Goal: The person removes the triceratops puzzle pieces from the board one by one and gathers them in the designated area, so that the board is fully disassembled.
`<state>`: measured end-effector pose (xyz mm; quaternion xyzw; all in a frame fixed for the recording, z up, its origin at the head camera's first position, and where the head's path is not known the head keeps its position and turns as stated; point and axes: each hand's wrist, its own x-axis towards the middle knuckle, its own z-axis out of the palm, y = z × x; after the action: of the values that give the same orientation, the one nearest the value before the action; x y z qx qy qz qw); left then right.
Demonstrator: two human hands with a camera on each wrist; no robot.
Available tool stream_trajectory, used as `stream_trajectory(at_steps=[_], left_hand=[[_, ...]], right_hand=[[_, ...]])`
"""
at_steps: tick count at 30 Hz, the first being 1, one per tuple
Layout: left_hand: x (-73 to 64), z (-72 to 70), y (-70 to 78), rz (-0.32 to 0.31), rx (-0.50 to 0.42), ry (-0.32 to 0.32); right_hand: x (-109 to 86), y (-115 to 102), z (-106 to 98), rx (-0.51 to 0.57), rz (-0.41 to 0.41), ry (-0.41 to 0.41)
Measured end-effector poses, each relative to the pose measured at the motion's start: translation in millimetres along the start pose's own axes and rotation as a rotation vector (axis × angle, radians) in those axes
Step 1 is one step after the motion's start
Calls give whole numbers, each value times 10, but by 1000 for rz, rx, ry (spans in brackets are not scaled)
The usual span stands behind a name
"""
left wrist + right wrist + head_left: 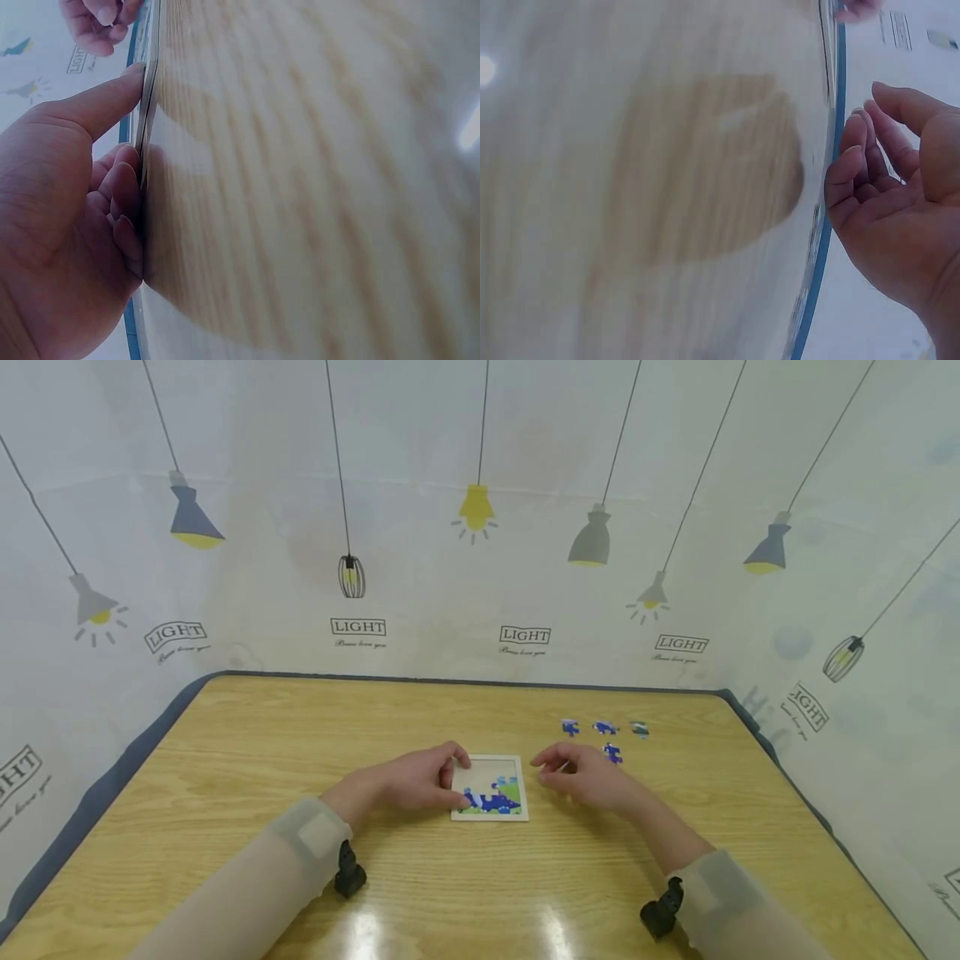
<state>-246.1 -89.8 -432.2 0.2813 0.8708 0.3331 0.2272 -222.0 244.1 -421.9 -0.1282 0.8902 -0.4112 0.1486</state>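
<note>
A small square jigsaw tray [489, 759] with a pale rim lies on the table in the head view. Blue, green and white pieces [498, 804] fill its lower and right part; bare backing shows at upper left. My left hand [415, 779] holds the tray's left side, thumb [112, 97] over the lower left and index finger at the upper left. To the right of the tray, my right hand [588, 774] hovers apart from it, fingers loosely bent. Nothing shows between those fingers [847, 165] in the right wrist view.
Beyond my right hand lie several loose jigsaw pieces: a blue one [570, 727], another blue one [604, 727], a greenish one [639, 729] and a blue one [612, 753] nearest the hand. The wooden table [300, 718] meets a lamp-printed wall covering [420, 610].
</note>
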Motion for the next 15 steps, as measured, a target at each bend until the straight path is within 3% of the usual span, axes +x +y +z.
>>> stream_trajectory(at_steps=[6,15], left_hand=[[14,3,-7,-2,2,4],[6,-3,-2,-2,2,2]], right_hand=[[73,-166,178,-26,-26,-61],[148,-259,292,-37,-25,-79]])
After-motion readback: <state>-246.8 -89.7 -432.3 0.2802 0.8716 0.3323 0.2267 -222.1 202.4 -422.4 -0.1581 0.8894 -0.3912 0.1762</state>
